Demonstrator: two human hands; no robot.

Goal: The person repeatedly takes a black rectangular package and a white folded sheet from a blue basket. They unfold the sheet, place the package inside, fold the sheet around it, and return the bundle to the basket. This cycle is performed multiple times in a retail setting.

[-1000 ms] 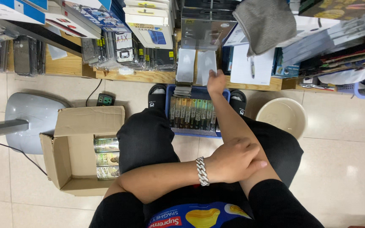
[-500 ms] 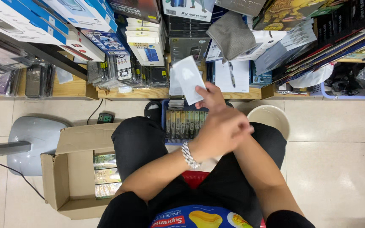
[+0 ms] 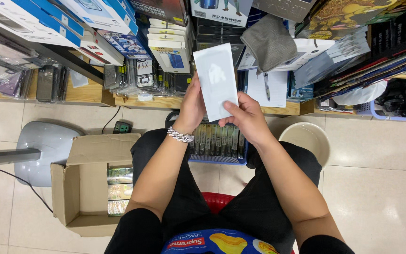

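A flat white packet (image 3: 216,80) is held upright in front of me with both hands. My left hand (image 3: 191,106), with a silver chain bracelet at the wrist, grips its left edge. My right hand (image 3: 245,115) pinches its lower right corner, thumb on the front. Below the hands, between my knees, a blue tray (image 3: 217,143) holds a row of several upright packets. I sit on a red stool (image 3: 219,200) in black trousers.
An open cardboard box (image 3: 88,188) with shiny packets stands on the tiled floor at my left. A grey chair base (image 3: 48,146) lies beyond it. A cream bucket (image 3: 306,138) is at my right. Shelves (image 3: 95,94) ahead are crowded with boxes and cases.
My right hand has lifted the white packet from the tray up in front of me. My left hand rose from my lap and took hold of the packet's left edge.
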